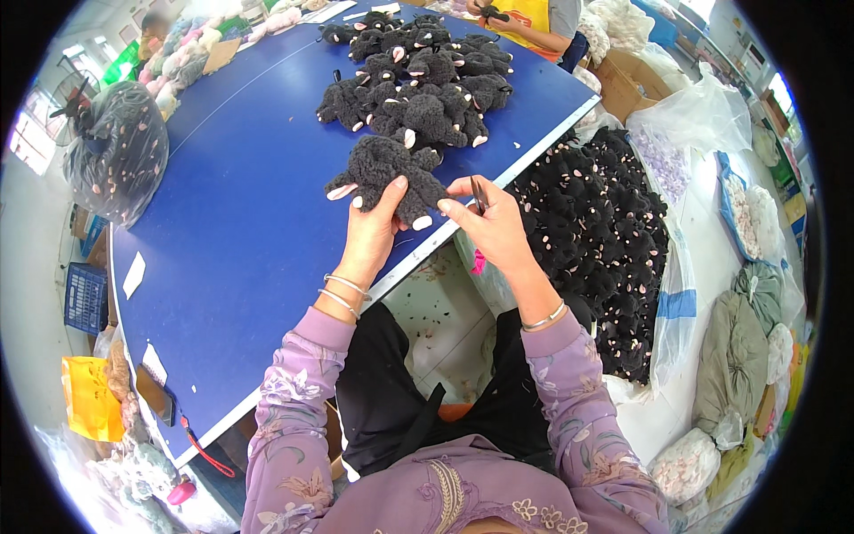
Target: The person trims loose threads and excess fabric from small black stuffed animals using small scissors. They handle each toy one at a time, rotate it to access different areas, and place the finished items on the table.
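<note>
My left hand (374, 222) is closed around a black curly plush toy (382, 169) with pale pink ears and white-tipped limbs, just above the near edge of the blue table. The thumb presses on the toy's body. My right hand (494, 227) is closed on a small dark slim tool (479, 196), which looks like thread snips; its tip is partly hidden by the fingers. That hand's thumb and index finger meet at the toy's right side. A heap of similar black plush toys (427, 116) lies just beyond.
The blue table (240, 205) has a white edge. A full dark plastic bag (116, 151) stands at its left, a phone (156, 394) with a red strap at lower left. Right of my arm, a large open bag (592, 249) holds many black pieces. Another person's hands (498, 18) work at the far side.
</note>
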Motion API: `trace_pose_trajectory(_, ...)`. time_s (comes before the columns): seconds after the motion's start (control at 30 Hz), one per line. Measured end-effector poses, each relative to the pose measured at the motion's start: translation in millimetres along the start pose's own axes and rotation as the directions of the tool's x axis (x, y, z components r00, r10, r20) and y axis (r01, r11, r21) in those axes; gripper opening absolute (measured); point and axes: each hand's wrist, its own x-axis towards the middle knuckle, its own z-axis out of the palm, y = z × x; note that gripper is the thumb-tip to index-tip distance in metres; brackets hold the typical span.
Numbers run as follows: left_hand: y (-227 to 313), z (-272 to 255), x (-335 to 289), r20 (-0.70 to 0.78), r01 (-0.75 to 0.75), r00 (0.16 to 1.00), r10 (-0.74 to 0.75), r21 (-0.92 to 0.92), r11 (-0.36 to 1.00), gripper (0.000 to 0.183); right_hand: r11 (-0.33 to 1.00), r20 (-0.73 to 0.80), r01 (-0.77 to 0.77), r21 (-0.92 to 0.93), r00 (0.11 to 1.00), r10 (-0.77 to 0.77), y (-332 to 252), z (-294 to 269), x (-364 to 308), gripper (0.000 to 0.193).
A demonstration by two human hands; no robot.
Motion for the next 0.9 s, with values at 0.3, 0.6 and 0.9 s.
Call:
trace_pose_trajectory(0.3,5.6,-4.9,5.4,-0.092,-0.013,0.996,0.005,-0.087,0.996,0.02,0.947,-0.186,0.051,0.318,0.983,0.01,-0.3,-16.3,4.2,0.011)
trace_pose_trajectory(0.6,6.8,-4.2,1.5,-0.007,-0.024,1.0,0.023,-0.144,0.989,0.025,0.873,0.172,-0.42,0.249,0.906,0.387,0.4,-19.4,6.5,0.048)
trace_pose_trajectory(0.9,1.7,-1.2,-2.6,0.089,-0.008,0.996,0.012,-0.05,0.999,0.029,0.702,0.261,-0.375,0.606,0.927,0.27,11.9,1.3,4.8,0.028)
